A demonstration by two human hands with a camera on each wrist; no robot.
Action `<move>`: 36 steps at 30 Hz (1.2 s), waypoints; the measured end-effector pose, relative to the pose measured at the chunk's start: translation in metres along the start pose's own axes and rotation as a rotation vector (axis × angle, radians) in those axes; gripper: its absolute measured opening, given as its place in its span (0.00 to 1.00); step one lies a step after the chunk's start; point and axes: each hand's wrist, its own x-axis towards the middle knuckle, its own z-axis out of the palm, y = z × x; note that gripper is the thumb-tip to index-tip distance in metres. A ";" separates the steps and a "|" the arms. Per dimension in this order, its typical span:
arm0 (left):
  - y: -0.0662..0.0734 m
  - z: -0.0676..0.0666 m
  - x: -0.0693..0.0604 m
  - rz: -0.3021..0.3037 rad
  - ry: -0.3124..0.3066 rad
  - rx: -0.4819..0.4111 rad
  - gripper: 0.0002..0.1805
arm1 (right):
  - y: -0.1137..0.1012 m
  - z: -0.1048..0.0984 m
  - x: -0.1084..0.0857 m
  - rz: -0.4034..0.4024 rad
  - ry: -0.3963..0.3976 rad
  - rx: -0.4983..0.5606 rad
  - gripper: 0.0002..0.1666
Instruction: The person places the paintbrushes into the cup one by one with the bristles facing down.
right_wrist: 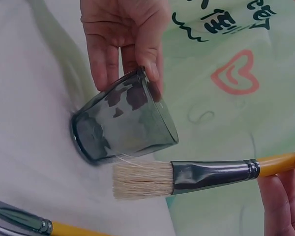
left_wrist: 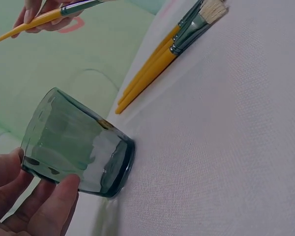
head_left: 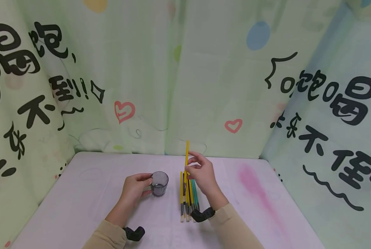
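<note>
A smoky grey, see-through glass cup (head_left: 159,183) appears to stand upright on the table. My left hand (head_left: 135,188) holds it by the side near the rim, with thumb and fingers. My right hand (head_left: 203,173) pinches the yellow handle of a paintbrush (head_left: 187,148), raised above the table to the right of the cup. In the right wrist view this brush shows wide pale bristles (right_wrist: 142,181) and a dark metal ferrule, with the cup just behind. Several more paintbrushes (head_left: 196,195), yellow- and teal-handled, lie under the right hand with bristles toward me.
A pale cloth covers the table (head_left: 89,193), with a pink streak (head_left: 257,186) on its right side. Printed curtains (head_left: 148,69) with black lettering and hearts enclose the back and both sides.
</note>
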 end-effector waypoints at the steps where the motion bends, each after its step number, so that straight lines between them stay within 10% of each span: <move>1: 0.000 0.000 0.000 0.000 0.000 0.000 0.15 | -0.002 0.002 0.000 -0.008 0.000 0.006 0.32; 36: 0.000 0.001 0.000 -0.040 0.008 -0.001 0.14 | -0.040 0.065 0.016 -0.172 -0.028 0.145 0.33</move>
